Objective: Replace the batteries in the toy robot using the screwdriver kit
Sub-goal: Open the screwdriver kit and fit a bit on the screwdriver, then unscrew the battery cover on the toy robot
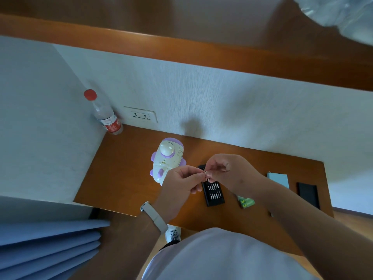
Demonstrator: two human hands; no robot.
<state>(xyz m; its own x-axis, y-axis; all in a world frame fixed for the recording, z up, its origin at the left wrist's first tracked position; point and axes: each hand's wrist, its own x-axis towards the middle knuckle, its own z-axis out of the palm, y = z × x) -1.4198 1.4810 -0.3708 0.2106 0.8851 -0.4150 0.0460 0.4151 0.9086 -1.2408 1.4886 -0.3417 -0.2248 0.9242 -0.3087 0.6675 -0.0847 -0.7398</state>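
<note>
1. The robot point(168, 158) is a white plastic toy with purple trim, a round white knob on top and a dotted grille on one side. It sits on the table point(125, 168) near the wall, just left of the kit. Its near end is hidden behind the left hand.
2. The kit point(215, 191) is a black tray lying open on the table, with two rows of small metal bits. Its far end is covered by the hands.
3. The left hand point(179, 184) is raised above the table with its fingers point(191, 172) curled, the tips pinching a small metal bit point(205, 174).
4. The right hand point(228, 170) meets it from the other side, its fingers point(216, 168) bent and pinching the same bit. The bit is too small to tell its tip.
5. Green batteries point(245, 202) lie on the table right of the kit, partly under the right forearm.
6. A red-capped bottle point(107, 116) stands in the far left corner.
</note>
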